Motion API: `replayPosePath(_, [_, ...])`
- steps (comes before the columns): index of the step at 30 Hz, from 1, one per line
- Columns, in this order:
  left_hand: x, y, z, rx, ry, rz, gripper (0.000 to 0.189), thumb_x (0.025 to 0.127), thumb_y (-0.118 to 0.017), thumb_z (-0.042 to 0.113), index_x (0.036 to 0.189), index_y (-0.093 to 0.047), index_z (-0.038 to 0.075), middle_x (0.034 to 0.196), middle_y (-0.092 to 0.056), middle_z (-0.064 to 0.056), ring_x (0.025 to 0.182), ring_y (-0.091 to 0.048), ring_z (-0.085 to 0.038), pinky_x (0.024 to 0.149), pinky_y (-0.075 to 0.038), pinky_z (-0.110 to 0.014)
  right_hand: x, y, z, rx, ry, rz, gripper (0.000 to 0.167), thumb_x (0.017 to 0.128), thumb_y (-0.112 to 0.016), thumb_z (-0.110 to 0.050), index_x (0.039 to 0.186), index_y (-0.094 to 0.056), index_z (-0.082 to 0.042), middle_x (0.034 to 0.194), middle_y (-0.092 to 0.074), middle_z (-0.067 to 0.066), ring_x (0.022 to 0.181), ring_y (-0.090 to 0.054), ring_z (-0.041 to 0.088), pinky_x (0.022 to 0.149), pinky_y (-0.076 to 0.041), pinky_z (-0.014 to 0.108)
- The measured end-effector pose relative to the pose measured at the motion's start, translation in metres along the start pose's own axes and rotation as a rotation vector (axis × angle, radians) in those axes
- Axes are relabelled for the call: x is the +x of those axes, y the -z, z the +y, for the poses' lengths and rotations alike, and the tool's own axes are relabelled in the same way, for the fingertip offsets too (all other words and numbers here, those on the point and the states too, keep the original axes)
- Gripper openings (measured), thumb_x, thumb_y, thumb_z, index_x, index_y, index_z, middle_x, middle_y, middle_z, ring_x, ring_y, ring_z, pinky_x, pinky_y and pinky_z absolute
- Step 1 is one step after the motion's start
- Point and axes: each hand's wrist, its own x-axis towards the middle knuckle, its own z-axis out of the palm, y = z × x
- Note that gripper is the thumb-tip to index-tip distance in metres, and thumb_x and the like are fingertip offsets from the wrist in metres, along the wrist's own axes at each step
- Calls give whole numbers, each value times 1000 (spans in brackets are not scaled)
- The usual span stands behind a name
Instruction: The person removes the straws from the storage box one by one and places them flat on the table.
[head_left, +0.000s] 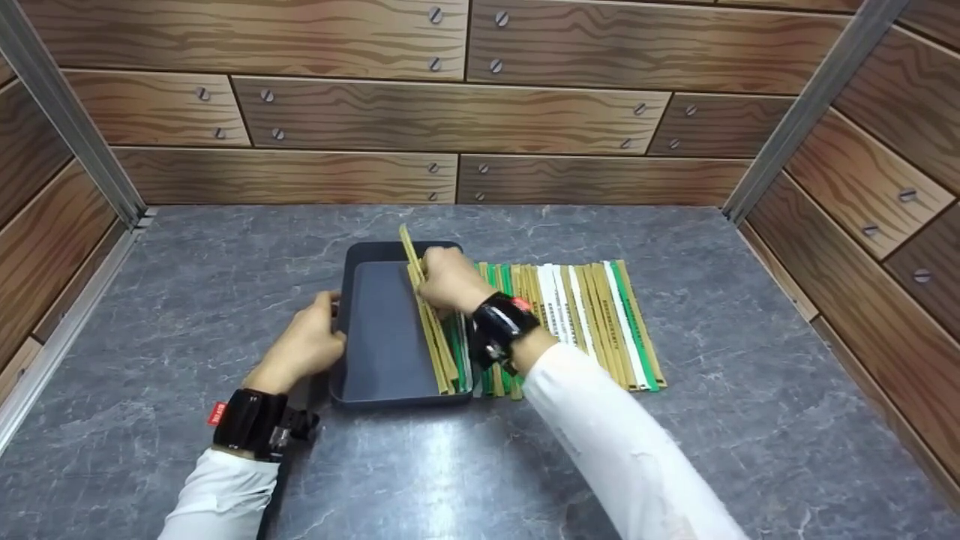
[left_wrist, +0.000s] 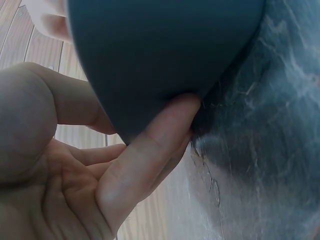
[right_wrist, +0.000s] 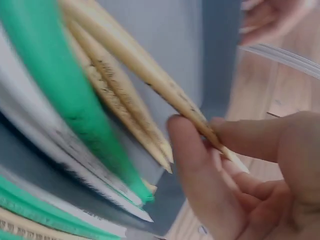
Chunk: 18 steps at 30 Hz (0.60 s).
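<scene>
A dark grey rectangular tray (head_left: 379,330) lies on the table, with several long, slim printed packets (head_left: 439,337) in yellow, green and white along its right side. My left hand (head_left: 307,341) holds the tray's left wall, fingers and thumb bent about the edge in the left wrist view. Over the tray's right half, my right hand (head_left: 450,281) pinches one slim yellow packet (right_wrist: 165,90) between thumb and fingers. That packet slants, its far end rising past the tray's back rim. Beneath it in the right wrist view lie a green packet (right_wrist: 75,100) and other yellow ones.
Right of the tray, a row of similar yellow, green and white packets (head_left: 592,322) lies side by side on the grey marbled table (head_left: 750,375). Wood-patterned panels (head_left: 450,112) wall the table at the back and both sides, with metal posts (head_left: 806,112) in the corners.
</scene>
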Motion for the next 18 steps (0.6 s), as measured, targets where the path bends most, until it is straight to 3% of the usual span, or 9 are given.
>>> replayPosePath(1, [0,0,0,2,-1,0,65,87,-49,-6,150,-35,-13,140,-56,-36,127,-57,-48,110,-47,-57,-3,5,2,48,10,17,8,90,-61,2,95,-67,4,83,-75,19,44,-63,11,47,-59,29])
replayPosePath(5, [0,1,0,6,14,-6,66,88,-49,-7,151,-33,-13,141,-55,-36,128,-56,-48,111,-46,-57,-13,24,11,309,12,63,37,98,-65,-2,133,-58,7,104,-73,19,62,-66,15,61,-64,33])
replayPosePath(9, [0,2,0,4,25,-16,67,88,-48,-7,153,-31,-12,143,-53,-36,130,-55,-48,113,-45,-58,-22,47,30,496,-26,81,42,99,-63,-1,139,-55,5,113,-69,23,79,-68,22,67,-65,32])
replayPosePath(13, [0,1,1,-1,25,-15,68,87,-49,-7,153,-31,-12,143,-53,-36,130,-55,-49,113,-44,-58,-32,76,68,525,-73,101,44,98,-63,-1,142,-55,2,117,-68,23,82,-67,25,69,-66,35])
replayPosePath(18, [0,-1,1,5,27,-16,69,88,-49,-6,153,-30,-11,144,-53,-36,130,-55,-49,113,-44,-58,-51,109,132,460,-154,126,48,98,-63,-4,145,-54,5,121,-65,27,80,-66,22,70,-65,33])
